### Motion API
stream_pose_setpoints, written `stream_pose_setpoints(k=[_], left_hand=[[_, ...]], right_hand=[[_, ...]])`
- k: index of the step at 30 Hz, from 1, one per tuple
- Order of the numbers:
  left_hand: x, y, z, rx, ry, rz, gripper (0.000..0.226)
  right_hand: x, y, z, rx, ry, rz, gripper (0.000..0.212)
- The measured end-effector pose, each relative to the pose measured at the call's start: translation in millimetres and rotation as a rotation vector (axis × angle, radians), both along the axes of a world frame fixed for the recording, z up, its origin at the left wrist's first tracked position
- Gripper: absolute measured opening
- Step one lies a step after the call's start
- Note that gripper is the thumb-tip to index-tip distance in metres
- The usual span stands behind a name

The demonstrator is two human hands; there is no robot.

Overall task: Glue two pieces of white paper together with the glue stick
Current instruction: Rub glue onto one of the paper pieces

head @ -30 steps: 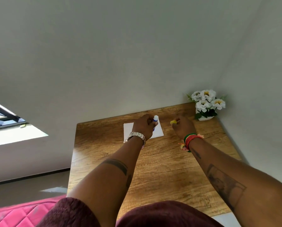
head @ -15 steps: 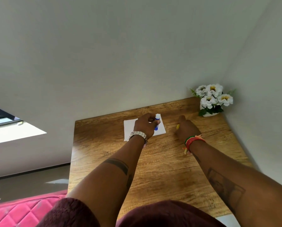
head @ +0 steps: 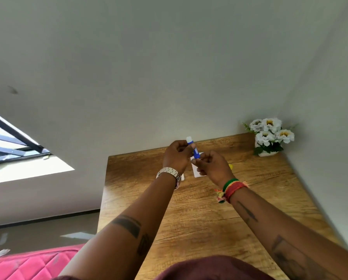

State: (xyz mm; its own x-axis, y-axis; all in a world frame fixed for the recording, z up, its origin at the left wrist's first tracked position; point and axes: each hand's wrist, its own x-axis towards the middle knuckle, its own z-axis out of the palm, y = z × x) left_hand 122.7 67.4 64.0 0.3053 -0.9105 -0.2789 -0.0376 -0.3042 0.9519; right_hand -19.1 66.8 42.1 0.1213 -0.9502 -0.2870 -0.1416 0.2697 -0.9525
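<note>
Blue plastic with a white tip: the glue stick is a slim cylinder, held tilted above the far part of the table. In the head view, the left hand curls its fingers round the upper part of the tube, just below the white end. The right hand pinches the lower blue end between thumb and fingertips, so both hands hold the stick at once. Beneath them the white paper lies flat on the table, mostly hidden by the hands; whether it is one sheet or two cannot be told. A small yellow cap rests on the wood just right of the right hand. The tabletop is wood-grain laminate, warm brown with streaked lines. White fabric-like flowers stand in a small white pot at the far right corner. A metal link watch circles the left wrist; woven thread bracelets in green, yellow and red circle the right.
</note>
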Motion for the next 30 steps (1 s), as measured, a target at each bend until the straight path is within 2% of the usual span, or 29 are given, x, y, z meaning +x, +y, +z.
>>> stream_pose_setpoints(k=[2,3,6,9,18,20,25,30], left_hand=[[-2,7,2,-0.013,0.024,0.009,0.025],[-4,11,4,-0.02,0.025,0.018,0.025],[-7,22,7,-0.04,0.071,0.05,0.026],[-4,29,10,-0.061,0.086,0.04,0.029],[5,40,19,-0.117,0.033,0.009,0.023],[2,42,19,-0.124,0.052,0.011,0.026],[-2,45,25,-0.151,0.057,-0.004,0.025],[2,46,29,-0.155,0.105,-0.013,0.024]], right_hand=[[3,4,6,-0.009,0.014,-0.014,0.039],[4,6,8,-0.029,0.031,-0.006,0.037],[6,13,15,-0.067,0.01,0.015,0.022],[5,21,17,-0.068,-0.09,0.041,0.01],[5,37,14,0.053,-0.415,0.119,0.027],[8,39,14,0.059,-0.408,0.116,0.036],[7,39,13,0.015,-0.347,0.117,0.029],[4,42,21,0.142,-0.485,0.257,0.034]])
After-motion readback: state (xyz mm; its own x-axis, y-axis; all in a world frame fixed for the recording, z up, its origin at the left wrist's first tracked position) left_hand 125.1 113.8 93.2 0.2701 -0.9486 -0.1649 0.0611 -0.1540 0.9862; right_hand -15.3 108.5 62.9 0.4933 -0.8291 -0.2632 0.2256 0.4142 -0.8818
